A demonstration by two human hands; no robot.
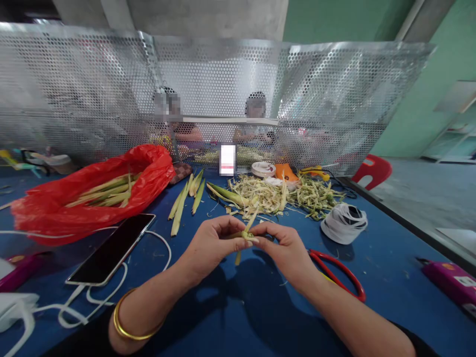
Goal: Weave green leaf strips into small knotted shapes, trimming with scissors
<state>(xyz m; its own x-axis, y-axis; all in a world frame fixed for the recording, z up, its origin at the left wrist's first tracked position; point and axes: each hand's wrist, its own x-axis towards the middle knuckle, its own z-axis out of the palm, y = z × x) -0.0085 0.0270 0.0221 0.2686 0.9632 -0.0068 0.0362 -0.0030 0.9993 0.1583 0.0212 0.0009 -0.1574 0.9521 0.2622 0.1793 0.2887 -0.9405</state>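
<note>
Above the blue table, both hands meet at a small folded piece of pale green leaf strip (pixel 247 235). My left hand (pixel 211 240) pinches it from the left between thumb and fingers. From the right, the thumb and fingertips of my right hand (pixel 284 245) press on the same piece. One strip end points up and another hangs below the fingers. Beyond the hands lie a heap of shredded strips (pixel 260 193) and several long leaves (pixel 181 208). The fingertips partly hide the folded piece.
A red bag of leaves (pixel 148 198) and a phone (pixel 111 250) with white cables lie left. Right are red-handled scissors (pixel 353 280), a white roll (pixel 344 224) and a purple device (pixel 451 280). Behind a perforated metal screen (pixel 219 64) sit two people.
</note>
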